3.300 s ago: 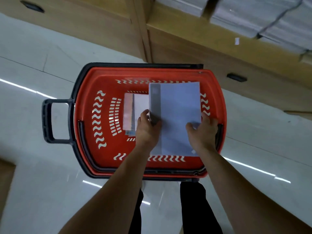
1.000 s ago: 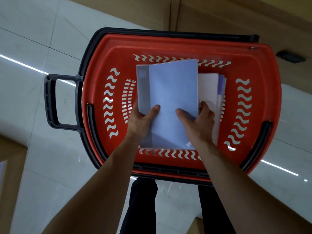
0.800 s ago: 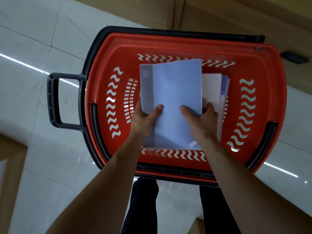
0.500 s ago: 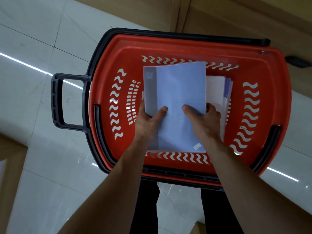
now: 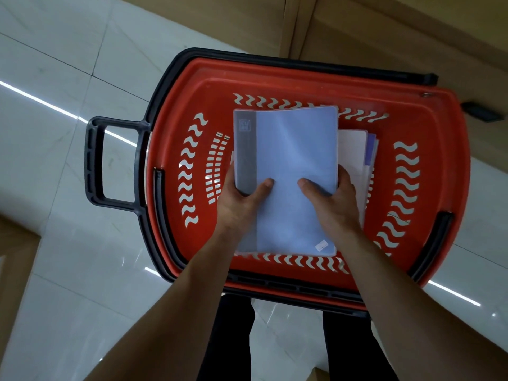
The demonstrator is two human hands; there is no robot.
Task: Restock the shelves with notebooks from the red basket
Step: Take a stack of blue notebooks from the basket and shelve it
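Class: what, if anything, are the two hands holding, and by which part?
A blue notebook, over the red basket: the left hand grips its grey spine edge, the right hand its opposite edge, thumbs on the cover.

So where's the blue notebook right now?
In the head view, the blue notebook sits mid-frame over the red basket, held by the left hand and right hand, other notebooks beneath its right edge.

Probably a shop: red basket (image 5: 439,125)
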